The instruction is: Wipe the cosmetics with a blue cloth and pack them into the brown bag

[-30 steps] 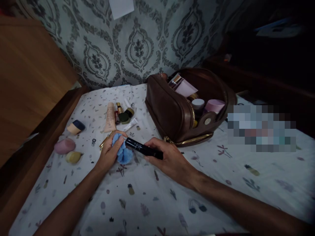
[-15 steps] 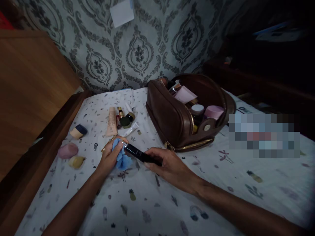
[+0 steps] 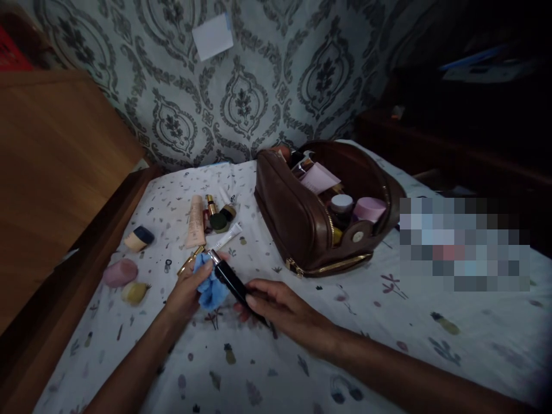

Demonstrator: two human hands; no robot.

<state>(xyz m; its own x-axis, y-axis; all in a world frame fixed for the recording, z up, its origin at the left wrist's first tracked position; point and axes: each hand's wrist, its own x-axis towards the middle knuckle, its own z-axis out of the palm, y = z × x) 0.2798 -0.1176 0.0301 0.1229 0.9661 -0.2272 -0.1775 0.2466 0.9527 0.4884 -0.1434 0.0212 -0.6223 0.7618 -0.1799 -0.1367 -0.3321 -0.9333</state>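
Note:
In my right hand (image 3: 280, 310) is a long black cosmetic tube (image 3: 233, 283) with a silver end, gripped by its lower part. It tilts up and left toward my left hand (image 3: 187, 290). A crumpled blue cloth (image 3: 213, 294) is pinched in my left hand, against the tube's silver end. Just beyond my left fingers lies a thin gold-coloured item (image 3: 190, 260). A peach squeeze tube (image 3: 196, 221), a small white tube (image 3: 228, 234), a gold lipstick (image 3: 211, 205) and a dark round item (image 3: 219, 223) lie close by on the patterned sheet (image 3: 172, 368).
An unzipped brown cosmetic bag (image 3: 297, 221) stands to the right, holding a pink tube (image 3: 319, 177), a white-lidded jar (image 3: 341, 203) and other items. Three makeup sponges, one pink (image 3: 121, 272), lie left. A wooden panel (image 3: 52, 172) borders the left; a patterned wall rises behind.
The black tube has turned to a steeper slant, its silver end showing more above the cloth. My right hand has shifted slightly left and down. The view has tilted up a little.

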